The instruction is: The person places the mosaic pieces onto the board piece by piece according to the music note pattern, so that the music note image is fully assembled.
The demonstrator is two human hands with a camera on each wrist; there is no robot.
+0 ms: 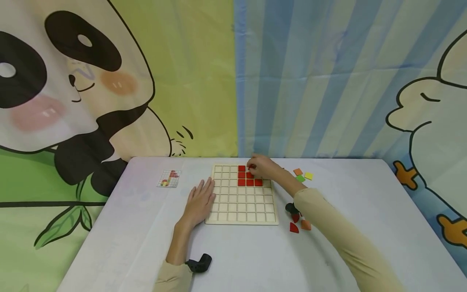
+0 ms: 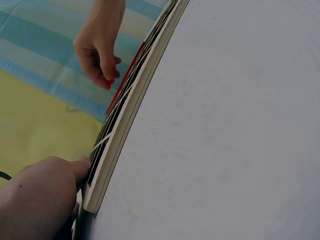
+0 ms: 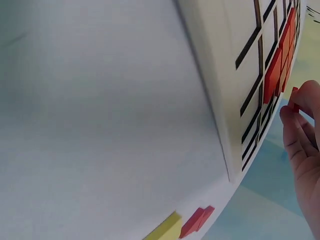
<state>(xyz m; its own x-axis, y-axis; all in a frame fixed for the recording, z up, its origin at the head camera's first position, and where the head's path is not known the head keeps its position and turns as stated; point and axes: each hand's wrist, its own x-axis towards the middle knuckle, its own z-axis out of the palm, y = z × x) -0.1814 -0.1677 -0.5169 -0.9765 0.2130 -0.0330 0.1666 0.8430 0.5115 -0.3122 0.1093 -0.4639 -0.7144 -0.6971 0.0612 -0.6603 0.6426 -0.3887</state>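
Gridded board (image 1: pixel 240 207), pale, flat on worktop (image 1: pixel 124 243). Near right: curved pieces (image 1: pixel 294 228), red and orange. Left hand (image 1: pixel 200 201): fingers extended, touching board's left edge. Farther: picture card (image 1: pixel 169 179), left; coloured squares (image 1: pixel 300 178), right; six red squares (image 1: pixel 249 182), stepped, on board; right hand (image 1: pixel 264 166) above far rows, fingertips clamped on red tile (image 3: pixel 295 96). Beyond: panda-printed backdrop (image 1: pixel 204 81).

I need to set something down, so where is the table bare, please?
The table is bare in front of the card, left of the left hand, and in front of the board, between both arms. It's crowded right of the board: loose pieces beside the right sleeve.
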